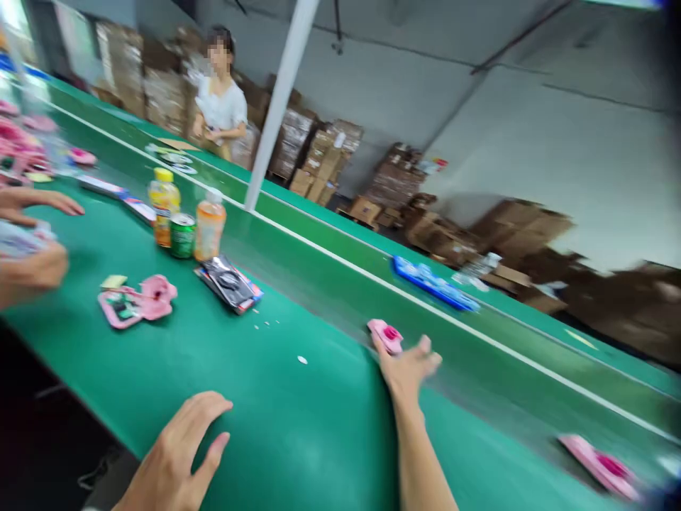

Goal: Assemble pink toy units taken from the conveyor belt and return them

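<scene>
The right hand (407,365) reaches across the green surface (330,433) to a pink case (384,336) with a darker pink rosette, lying by the near edge of the belt (324,266). Its fingers are spread, the thumb side against or just beside the case's near side; blur leaves it unclear whether they touch. The left hand (184,451) is nearer and to the left, bare, thumb and fingers apart, above the surface.

For a sound hold, the right hand would do best to bring thumb and fingers to opposite sides of the case, low on its body, and keep pressure off the rosette. A light grip seems enough, as the case looks small and smooth. A second pink case (601,465) lies near right, well apart, so the wrist has room. The left hand is well placed to steady things, clear of the opened pink case (158,297) farther left.
</scene>
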Motion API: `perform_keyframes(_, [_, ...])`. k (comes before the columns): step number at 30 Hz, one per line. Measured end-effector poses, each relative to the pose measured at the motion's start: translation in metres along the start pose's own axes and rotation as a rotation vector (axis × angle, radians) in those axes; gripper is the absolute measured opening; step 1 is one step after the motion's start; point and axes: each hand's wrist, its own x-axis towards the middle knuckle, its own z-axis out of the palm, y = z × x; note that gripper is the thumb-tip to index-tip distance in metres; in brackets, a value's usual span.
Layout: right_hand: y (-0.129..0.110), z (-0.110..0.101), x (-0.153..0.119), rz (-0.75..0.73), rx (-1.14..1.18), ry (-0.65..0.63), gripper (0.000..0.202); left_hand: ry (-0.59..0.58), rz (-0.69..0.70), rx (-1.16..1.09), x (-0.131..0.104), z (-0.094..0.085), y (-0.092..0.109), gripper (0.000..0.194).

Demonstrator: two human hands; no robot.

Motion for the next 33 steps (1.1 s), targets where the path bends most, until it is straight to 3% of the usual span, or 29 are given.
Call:
perform_keyframes(2, [-0.016,-0.003,-0.032,-0.061,0.085,0.037,0.120,0.065,-0.099,0.038,0.006,-0.025,-0.021,0.025])
perform_keyframes(4, [-0.038,-0.005,-0.078,-0.193,0.252,-0.018,0.101,0.158,-0.240,0.143,0.020,-0.055,-0.055,0.029])
perform_keyframes(6, [-0.075,-0.007,-0.132,-0.240,0.433,-0.282,0.075,0.185,-0.374,0.279,0.045,-0.083,-0.092,0.042])
perform_keyframes(8, [-0.128,-0.004,-0.182,-0.309,0.525,-0.738,0.060,-0.042,-0.583,0.371,0.075,-0.104,-0.121,0.049])
perform_keyframes(9, [-0.159,0.000,-0.202,-0.334,0.551,-0.883,0.059,-0.102,-0.611,0.374,0.091,-0.110,-0.131,0.048])
perform_keyframes(12, [-0.245,0.022,-0.233,-0.381,0.565,-1.023,0.046,-0.240,-0.631,0.370,0.124,-0.113,-0.139,0.036])
perform_keyframes(15, [-0.290,0.042,-0.236,-0.370,0.577,-1.072,0.045,-0.281,-0.642,0.364,0.128,-0.108,-0.127,0.029])
perform_keyframes(18, [-0.280,0.039,-0.233,-0.307,0.591,-1.168,0.050,-0.279,-0.616,0.303,0.109,-0.097,-0.106,0.024])
perform_keyframes(21, [-0.233,0.010,-0.226,-0.242,0.594,-1.195,0.056,-0.260,-0.537,0.167,0.084,-0.075,-0.078,0.025])
perform_keyframes(24, [-0.177,-0.033,-0.219,-0.184,0.547,-1.124,0.057,-0.293,-0.459,-0.015,0.061,-0.046,-0.041,0.025])
perform_keyframes(26, [-0.151,-0.061,-0.220,-0.154,0.507,-0.937,0.052,-0.344,-0.446,-0.205,0.049,-0.028,-0.017,0.023])
perform_keyframes(28, [-0.141,-0.081,-0.227,-0.200,0.482,-0.641,0.043,-0.366,-0.445,-0.415,0.041,-0.016,0.000,0.026])
perform_keyframes(30, [-0.145,-0.088,-0.238,-0.328,0.481,-0.464,0.029,-0.358,-0.397,-0.581,0.035,-0.009,0.009,0.036])
perform_keyframes(33, [-0.163,-0.081,-0.250,-0.481,0.503,-0.555,0.016,-0.397,-0.313,-0.692,0.030,-0.003,0.009,0.046])
